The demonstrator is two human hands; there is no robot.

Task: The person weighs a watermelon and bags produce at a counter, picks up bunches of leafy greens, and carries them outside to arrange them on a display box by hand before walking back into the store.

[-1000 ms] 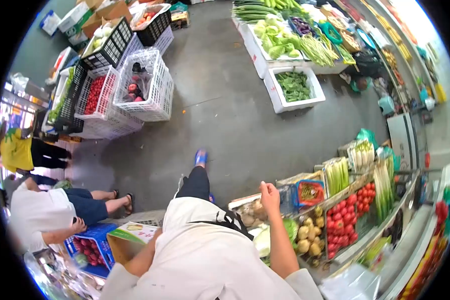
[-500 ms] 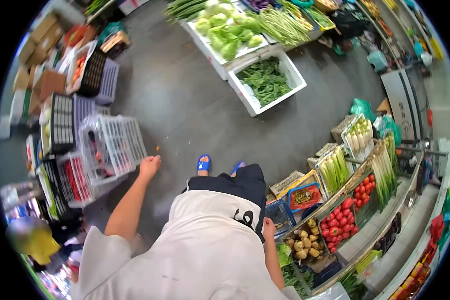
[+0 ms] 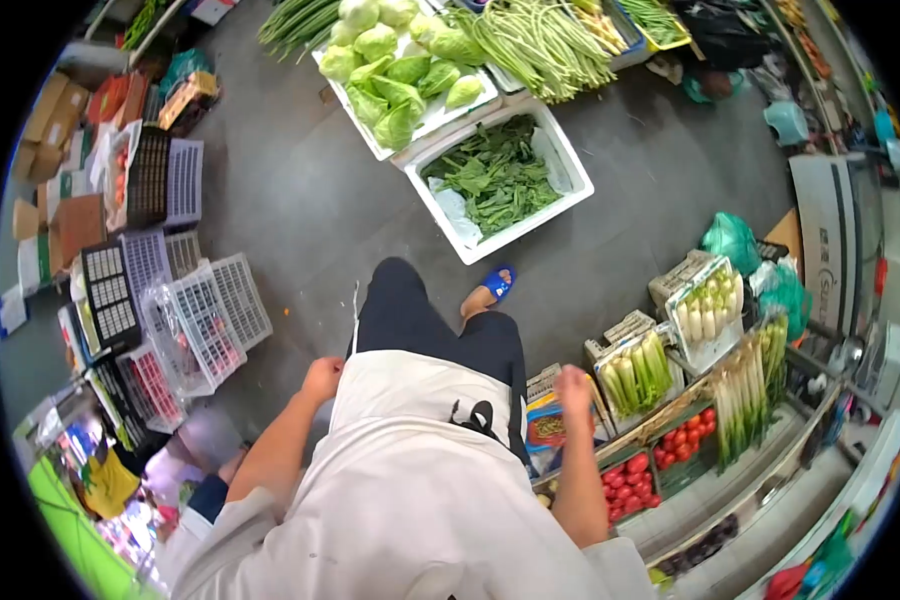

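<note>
My left hand hangs beside the left hip of the dark shorts, its fingers curled in and nothing showing in them. My right hand is raised in front of the vegetable stand, smeared by motion, so its fingers are unclear. Behind it, partly covered, sits a small blue-rimmed tray. Green celery-like stalks stand just to its right. Ahead on the floor is a white foam box of dark leafy greens. One foot in a blue slipper shows below that box.
Cabbages and long beans lie on a display beyond the foam box. Stacked plastic crates line the left side. Along the right run white radishes, leeks and tomatoes. Another person's dark sleeve appears lower left.
I have stepped forward, and the foam box is nearer. My left hand has drawn in to the hip. My right hand has swung up and forward from beside the shorts.
</note>
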